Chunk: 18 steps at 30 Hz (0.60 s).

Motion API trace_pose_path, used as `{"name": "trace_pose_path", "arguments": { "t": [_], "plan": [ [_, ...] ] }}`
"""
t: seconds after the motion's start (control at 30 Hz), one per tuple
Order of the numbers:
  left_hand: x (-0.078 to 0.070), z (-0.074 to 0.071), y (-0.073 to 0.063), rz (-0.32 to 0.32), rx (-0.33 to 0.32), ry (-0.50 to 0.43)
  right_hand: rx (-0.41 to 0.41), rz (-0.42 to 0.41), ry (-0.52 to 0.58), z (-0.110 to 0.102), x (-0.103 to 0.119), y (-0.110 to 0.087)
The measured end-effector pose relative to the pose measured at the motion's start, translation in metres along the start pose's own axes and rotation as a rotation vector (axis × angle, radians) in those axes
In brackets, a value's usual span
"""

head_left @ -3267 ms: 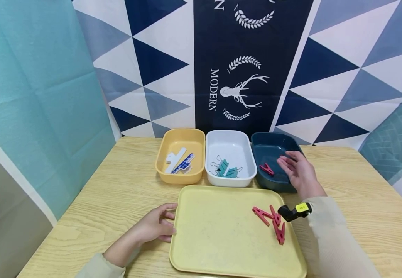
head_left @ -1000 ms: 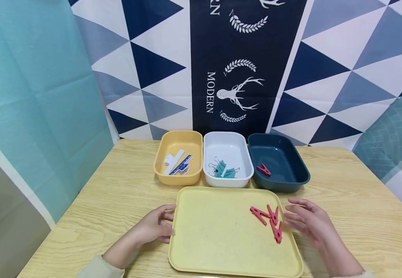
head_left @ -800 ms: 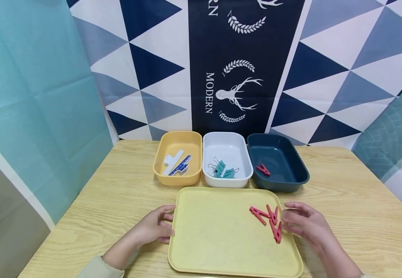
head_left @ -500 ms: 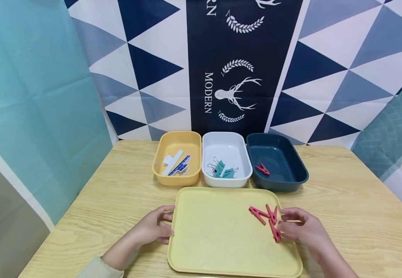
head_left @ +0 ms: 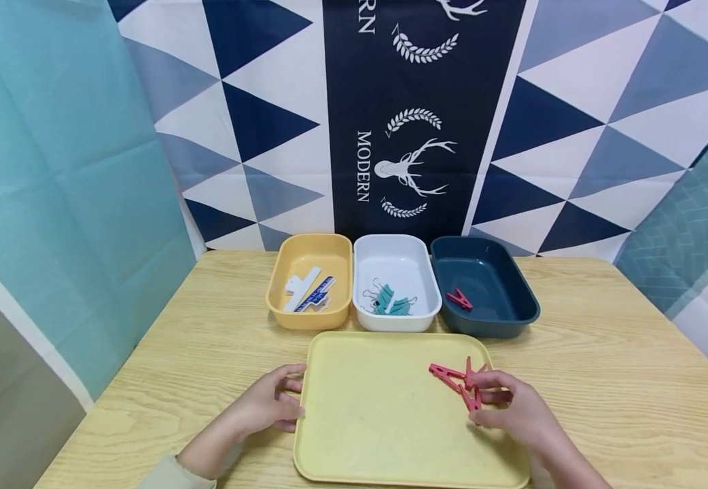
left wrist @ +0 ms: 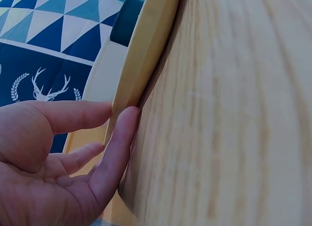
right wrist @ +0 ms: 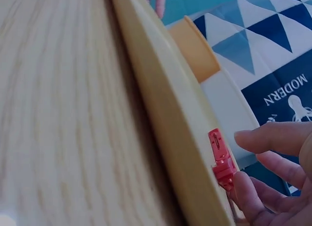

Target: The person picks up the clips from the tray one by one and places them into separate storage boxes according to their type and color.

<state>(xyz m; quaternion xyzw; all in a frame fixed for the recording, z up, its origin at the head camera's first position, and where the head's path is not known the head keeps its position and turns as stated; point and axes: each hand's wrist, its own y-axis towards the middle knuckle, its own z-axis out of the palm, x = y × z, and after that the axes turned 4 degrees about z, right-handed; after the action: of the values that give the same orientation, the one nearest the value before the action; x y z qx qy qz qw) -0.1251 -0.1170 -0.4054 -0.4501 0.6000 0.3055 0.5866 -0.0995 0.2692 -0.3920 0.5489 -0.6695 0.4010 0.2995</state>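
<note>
Several red clothespins (head_left: 446, 374) lie bunched on the right side of the yellow tray (head_left: 378, 407). My right hand (head_left: 513, 407) reaches over the tray's right edge, thumb and fingers spread around the nearest pins. In the right wrist view, one fingertip touches a clothespin (right wrist: 222, 160) while another finger stands apart from it. My left hand (head_left: 268, 401) rests its fingertips against the tray's left edge; in the left wrist view the fingers (left wrist: 122, 138) touch the outer side of the rim, loosely bent.
Behind the tray stand three bins side by side. The yellow bin (head_left: 274, 299) holds white and blue clips, the white bin (head_left: 433, 299) teal binder clips (head_left: 384, 299), and the dark blue bin (head_left: 528, 309) one red clothespin (head_left: 459, 299). Wooden tabletop (head_left: 207, 326) surrounds them.
My right hand has come down from the dark blue bin and moved left onto the clothespins. The pins have shifted slightly left on the tray. My left hand stays at the tray's edge.
</note>
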Motion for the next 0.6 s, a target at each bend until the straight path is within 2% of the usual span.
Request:
{"name": "trace_pose_path", "arguments": {
  "t": [0.13, 0.23, 0.4, 0.6],
  "plan": [
    [0.0002, -0.0004, -0.0012, -0.003, -0.001, -0.004, -0.027, -0.06, -0.166, 0.0032, -0.0006, 0.0027],
    [-0.0009, 0.0, -0.0016, -0.004, 0.003, -0.007, -0.053, -0.126, -0.217, 0.0054, -0.0025, 0.0039],
    [-0.0021, 0.0001, -0.0017, -0.004, 0.004, -0.005, -0.077, -0.183, -0.229, 0.0081, -0.005, 0.0036],
    [-0.0018, 0.0002, -0.0007, -0.006, 0.0, -0.004, -0.068, -0.132, -0.167, 0.0068, -0.0028, 0.0037]
  ]
}}
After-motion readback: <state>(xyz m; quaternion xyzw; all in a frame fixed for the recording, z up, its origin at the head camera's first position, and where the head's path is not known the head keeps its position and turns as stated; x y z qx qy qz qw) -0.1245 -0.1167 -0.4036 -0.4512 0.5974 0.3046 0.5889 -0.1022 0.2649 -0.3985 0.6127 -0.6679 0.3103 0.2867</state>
